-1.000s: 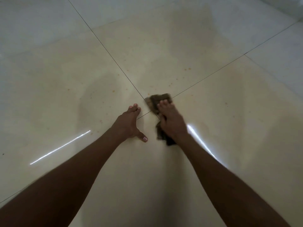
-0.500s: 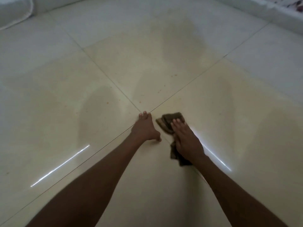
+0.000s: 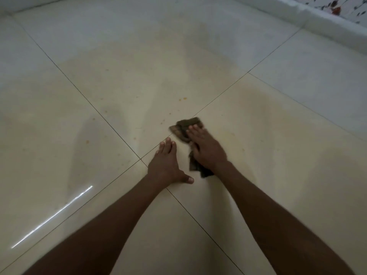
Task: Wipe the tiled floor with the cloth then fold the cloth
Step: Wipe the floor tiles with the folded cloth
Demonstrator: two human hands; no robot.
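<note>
A dark brown cloth lies crumpled on the cream tiled floor, just right of where the grout lines cross. My right hand presses flat on top of the cloth, fingers pointing away from me; cloth sticks out beyond the fingertips and behind the wrist. My left hand rests palm down on the floor right beside it, over the grout crossing, thumb spread out, holding nothing. Small orange spots dot the tile beyond the cloth.
A low white ledge runs along the far right, with a patterned surface behind it. A bright streak of reflected light lies on the tile at the lower left. Glossy tiles extend all around.
My right hand has pushed the cloth forward, away from me and past the left fingertips. The view has shifted, and the left hand stays planted on the floor.
</note>
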